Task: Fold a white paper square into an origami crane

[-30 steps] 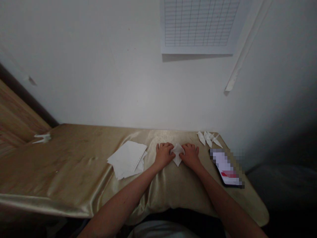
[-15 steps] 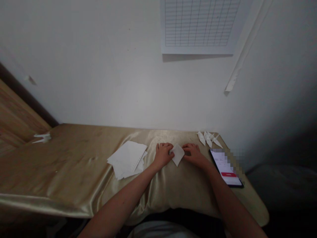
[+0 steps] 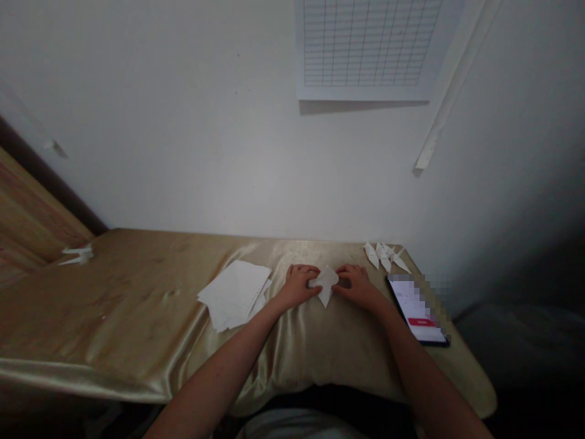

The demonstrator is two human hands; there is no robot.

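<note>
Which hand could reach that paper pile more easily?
Likely the left hand: the paper pile lies just beside it, while the right hand sits beyond the folded paper, near the phone.

Dim, soft indoor light falls from above, brightest on the wall (image 3: 205,122). The gold cloth (image 3: 137,317) shows a faint sheen. Corners darken, the right side deepest; straight lines bow toward the edges, and detail is soft.
</note>
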